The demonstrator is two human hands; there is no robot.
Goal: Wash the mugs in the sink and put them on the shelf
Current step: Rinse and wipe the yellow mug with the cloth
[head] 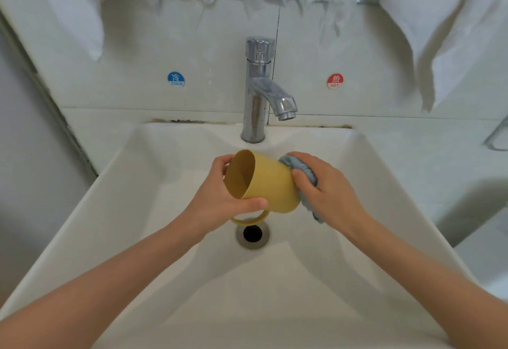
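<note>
A yellow mug (268, 180) is held on its side over the white sink (132, 211), its mouth turned to the left and its handle hanging down above the drain. My left hand (220, 197) grips the mug at its rim, thumb along the lower side. My right hand (324, 186) holds a blue-grey cloth (309, 175) against the mug's base. No water runs from the chrome tap (259, 92).
The drain (252, 233) lies open at the basin's middle. Blue COLD (176, 79) and red HOT (334, 81) stickers flank the tap on the tiled wall. White cloths hang above at left and right. A metal bar (494, 139) shows at the right edge.
</note>
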